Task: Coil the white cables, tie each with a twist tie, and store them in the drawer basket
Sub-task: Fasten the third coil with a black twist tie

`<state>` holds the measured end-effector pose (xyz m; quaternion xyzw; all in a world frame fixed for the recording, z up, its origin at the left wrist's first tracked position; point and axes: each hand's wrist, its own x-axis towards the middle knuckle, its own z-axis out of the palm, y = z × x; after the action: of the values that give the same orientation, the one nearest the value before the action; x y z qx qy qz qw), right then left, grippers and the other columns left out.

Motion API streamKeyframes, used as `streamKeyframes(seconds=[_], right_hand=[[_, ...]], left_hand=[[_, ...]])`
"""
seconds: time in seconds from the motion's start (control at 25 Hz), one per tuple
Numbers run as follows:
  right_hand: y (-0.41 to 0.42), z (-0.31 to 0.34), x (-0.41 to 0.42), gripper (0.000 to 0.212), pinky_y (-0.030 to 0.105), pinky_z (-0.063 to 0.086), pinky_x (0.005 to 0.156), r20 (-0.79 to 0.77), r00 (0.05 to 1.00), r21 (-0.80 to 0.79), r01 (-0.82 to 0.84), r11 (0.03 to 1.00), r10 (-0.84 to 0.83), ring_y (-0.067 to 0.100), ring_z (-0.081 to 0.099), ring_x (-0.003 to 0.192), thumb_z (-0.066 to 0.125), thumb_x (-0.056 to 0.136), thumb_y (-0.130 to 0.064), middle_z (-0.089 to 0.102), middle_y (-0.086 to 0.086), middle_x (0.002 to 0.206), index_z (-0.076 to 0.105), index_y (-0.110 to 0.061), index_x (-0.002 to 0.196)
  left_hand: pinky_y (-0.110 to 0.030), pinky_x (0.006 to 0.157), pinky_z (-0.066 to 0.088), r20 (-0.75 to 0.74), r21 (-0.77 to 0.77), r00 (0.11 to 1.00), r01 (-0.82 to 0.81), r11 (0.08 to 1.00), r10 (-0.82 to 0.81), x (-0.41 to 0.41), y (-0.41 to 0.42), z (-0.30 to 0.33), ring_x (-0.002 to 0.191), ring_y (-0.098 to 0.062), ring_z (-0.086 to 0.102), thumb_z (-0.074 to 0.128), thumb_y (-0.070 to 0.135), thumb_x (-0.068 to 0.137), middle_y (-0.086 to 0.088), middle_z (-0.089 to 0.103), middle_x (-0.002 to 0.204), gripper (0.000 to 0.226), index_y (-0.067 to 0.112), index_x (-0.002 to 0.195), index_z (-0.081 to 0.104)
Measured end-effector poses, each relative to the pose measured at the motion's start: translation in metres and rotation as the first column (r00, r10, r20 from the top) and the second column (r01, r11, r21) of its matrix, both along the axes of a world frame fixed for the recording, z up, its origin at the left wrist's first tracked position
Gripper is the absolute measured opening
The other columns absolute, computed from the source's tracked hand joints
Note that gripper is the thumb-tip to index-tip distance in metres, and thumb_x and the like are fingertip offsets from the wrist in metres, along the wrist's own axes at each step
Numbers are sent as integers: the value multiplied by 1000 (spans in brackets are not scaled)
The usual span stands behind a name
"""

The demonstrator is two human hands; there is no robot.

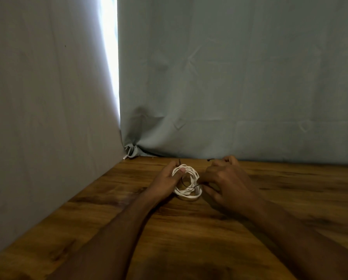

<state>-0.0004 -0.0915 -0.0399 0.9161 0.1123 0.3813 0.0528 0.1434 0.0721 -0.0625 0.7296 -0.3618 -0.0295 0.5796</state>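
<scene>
Head cam view: both hands are out over the wooden bench [189, 229], working on one coiled white cable [187, 181] that sits pretty much between them, its lower loops down near the wood. The left hand [167, 179] is closed around the coil's left side, thumb pressed across the top loops. The right hand [223, 181] is curled in at the coil's right edge, fingers pinched on a thin dark twist tie [189, 185] that curves through the middle of the coil. Another dark bit of wire [210, 159] pokes out just above the right hand; can't tell if it's the same tie. Grey-blue cloth [229, 77] hangs behind.
</scene>
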Motion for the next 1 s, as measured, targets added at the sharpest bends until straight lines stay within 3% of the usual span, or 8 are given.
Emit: streamKeyframes(seconds=[0.12, 0.2, 0.32, 0.48, 0.68, 0.8, 0.88, 1.0], right_hand=[[1, 2, -2, 25, 42, 36, 93, 94, 995, 36, -22, 999, 19, 14, 56, 109, 63, 90, -45, 70, -13, 102, 78, -32, 105], [3, 3, -2, 34, 40, 41, 91, 178, 984, 236, -51, 970, 8, 14, 56, 113, 62, 91, -46, 64, -7, 116, 74, -29, 118], [4, 3, 1, 34, 30, 52, 79, 183, 983, 551, -88, 830, -17, 6, 62, 97, 64, 97, -42, 59, -9, 118, 66, -30, 129], [4, 5, 4, 27, 10, 47, 68, 173, 983, 754, -174, 633, 63, 1, 64, 90, 70, 96, -31, 68, -12, 106, 70, -30, 123], [-5, 8, 7, 11, 9, 44, 62, 67, 992, 799, -120, 589, 110, 3, 67, 82, 77, 90, -24, 76, -11, 89, 80, -25, 100], [-9, 9, 3, 5, 11, 46, 60, 35, 989, 823, -108, 557, 142, -2, 66, 75, 76, 91, -18, 75, -9, 80, 79, -22, 89], [-10, 11, 1, 9, 13, 49, 62, 4, 989, 805, -90, 587, 146, -3, 67, 75, 74, 93, -19, 75, -10, 78, 76, -24, 85], [-12, 10, 2, 10, 34, 60, 73, -71, 994, 737, -8, 675, 88, 4, 69, 77, 72, 94, -27, 74, -10, 78, 74, -29, 84]], left_hand=[[-54, 96, 56, 58, -11, 998, -33, 999, 33, 3, -1, -3, 100, -23, 73, 54, 28, 106, -3, 77, 104, 17, 20, 109, 69], [-51, 97, 57, 64, -39, 997, -32, 999, 35, 1, -1, -2, 99, -18, 74, 56, 29, 105, 1, 78, 103, 16, 26, 109, 71], [-46, 101, 55, 101, -7, 995, -21, 1000, 22, -3, -3, 0, 105, -9, 71, 57, 38, 103, 8, 77, 110, 18, 33, 115, 70], [-51, 102, 54, 191, 31, 977, 92, 995, -96, -17, -10, 3, 110, -13, 70, 56, 41, 102, 5, 75, 116, 28, 28, 124, 68], [-57, 105, 51, 171, 35, 949, 262, 964, -264, -31, -13, 5, 116, -22, 70, 56, 37, 102, -1, 75, 120, 29, 26, 126, 68], [-59, 102, 51, 184, 67, 945, 262, 963, -270, -31, -13, 3, 111, -23, 71, 57, 40, 100, -2, 75, 116, 30, 22, 122, 69], [-58, 101, 52, 177, 77, 950, 246, 966, -256, -32, -13, 2, 110, -20, 71, 58, 42, 99, 0, 75, 115, 30, 25, 121, 68], [-56, 98, 54, 160, 70, 957, 235, 969, -243, -31, -14, 3, 106, -19, 71, 58, 35, 102, 1, 75, 110, 17, 28, 115, 67]])
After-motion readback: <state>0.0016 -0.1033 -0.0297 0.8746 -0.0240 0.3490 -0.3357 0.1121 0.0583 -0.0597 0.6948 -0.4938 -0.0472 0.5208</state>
